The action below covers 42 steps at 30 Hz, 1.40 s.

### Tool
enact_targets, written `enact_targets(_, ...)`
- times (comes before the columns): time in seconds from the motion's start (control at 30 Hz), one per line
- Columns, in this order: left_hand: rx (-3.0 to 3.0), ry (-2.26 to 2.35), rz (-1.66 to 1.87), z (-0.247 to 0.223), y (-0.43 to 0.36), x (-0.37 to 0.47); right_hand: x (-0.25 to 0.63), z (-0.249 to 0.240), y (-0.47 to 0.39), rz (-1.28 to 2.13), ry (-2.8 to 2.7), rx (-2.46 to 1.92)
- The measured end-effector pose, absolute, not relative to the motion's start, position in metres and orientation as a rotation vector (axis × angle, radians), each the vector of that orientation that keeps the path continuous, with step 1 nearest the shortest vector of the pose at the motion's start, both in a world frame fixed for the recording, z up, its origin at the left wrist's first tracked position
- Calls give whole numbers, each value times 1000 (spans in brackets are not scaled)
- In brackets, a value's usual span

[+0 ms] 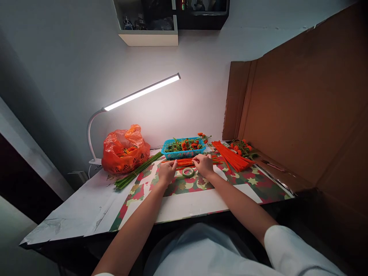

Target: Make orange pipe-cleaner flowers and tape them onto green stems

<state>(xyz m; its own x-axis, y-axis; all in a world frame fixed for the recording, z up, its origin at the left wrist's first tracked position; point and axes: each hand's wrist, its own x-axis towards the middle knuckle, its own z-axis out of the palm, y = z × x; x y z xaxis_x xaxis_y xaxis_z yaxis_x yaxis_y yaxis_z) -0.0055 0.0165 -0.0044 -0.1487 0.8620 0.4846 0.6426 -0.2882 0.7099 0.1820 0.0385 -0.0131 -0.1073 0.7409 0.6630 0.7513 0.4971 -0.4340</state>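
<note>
Centre of frame: your left hand (167, 171) and right hand (203, 165), fingertips of each drawn together at the thin orange strips (185, 163); their grip is too small to tell. Between, one ring-shaped tape roll (188, 176). Behind, one blue openwork plastic basket (184, 155). Left of centre: one crinkled orange plastic bag (110, 151), one bundle of slender green stems (138, 171).

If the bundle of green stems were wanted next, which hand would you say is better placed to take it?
Probably the left hand: the green stems lie on its side, beside the orange bag, while the right hand would have to reach across the left.
</note>
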Motion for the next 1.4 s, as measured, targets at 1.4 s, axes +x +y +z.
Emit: enact_targets(1.4, 1390, 1013, 1034, -10, 25, -7, 187, -3, 56, 1061, -1449, -708)
